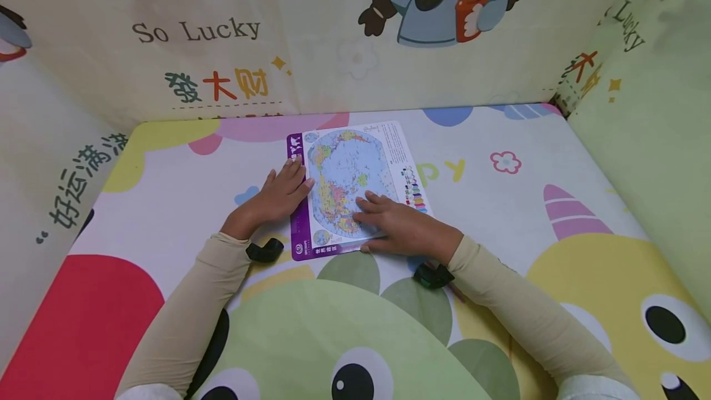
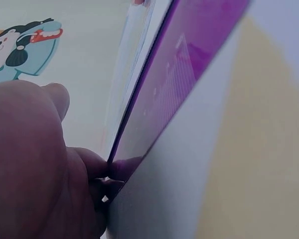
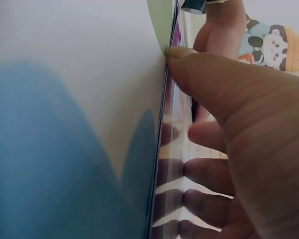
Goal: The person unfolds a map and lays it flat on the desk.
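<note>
Left hand (image 1: 276, 195): fingers extended, resting on the sheet's purple left border. Right hand (image 1: 401, 227): fingers spread over the lower right, thumb at the near edge. Hands stand apart. The glossy rectangular world-map sheet (image 1: 355, 165) lies slightly turned on the white cartoon-print table cover (image 1: 489, 202), which extends widely both sides; the far edge lies near.

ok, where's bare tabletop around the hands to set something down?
Right: around the pink flower print, between the map sheet and the right wall. Left: over the red print, between the left wall and left sleeve. Front: on the green face print, between left sleeve and right sleeve. Crowded: the map sheet, where the left hand and right hand both rest.
</note>
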The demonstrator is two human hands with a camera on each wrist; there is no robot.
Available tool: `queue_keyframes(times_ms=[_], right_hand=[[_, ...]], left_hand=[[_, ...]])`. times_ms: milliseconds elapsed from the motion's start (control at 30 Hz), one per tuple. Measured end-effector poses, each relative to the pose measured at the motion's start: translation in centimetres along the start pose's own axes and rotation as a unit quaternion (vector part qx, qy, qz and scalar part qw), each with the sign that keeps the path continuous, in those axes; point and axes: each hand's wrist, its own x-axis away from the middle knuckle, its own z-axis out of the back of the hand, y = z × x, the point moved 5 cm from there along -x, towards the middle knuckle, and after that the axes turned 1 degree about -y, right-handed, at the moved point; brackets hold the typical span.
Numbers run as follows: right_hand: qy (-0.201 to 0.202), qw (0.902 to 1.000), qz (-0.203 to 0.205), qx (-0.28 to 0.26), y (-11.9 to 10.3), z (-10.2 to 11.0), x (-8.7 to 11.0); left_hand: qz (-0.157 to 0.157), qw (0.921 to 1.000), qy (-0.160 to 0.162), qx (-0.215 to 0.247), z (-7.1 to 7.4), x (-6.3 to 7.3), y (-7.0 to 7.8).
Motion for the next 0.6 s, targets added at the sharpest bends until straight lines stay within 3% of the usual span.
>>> queue_keyframes(times_ms=[167,433,600], right_hand=[[0.028,0.9981,-0.031,-0.044,1.4,0.3,0.2],[0.062,0.9837,-0.160,-0.055,4.0,1.2,1.0],[0.075,0.9733,-0.205,-0.071,4.9,1.5,1.2]], left_hand=[[0.000,1.0000,0.000,0.001,0.0,0.1,-0.1],[-0.003,0.9999,0.001,-0.013,-0.1,0.0,-0.3],[-0.003,0.9995,-0.002,-0.032,0.0,0.0,-0.2]])
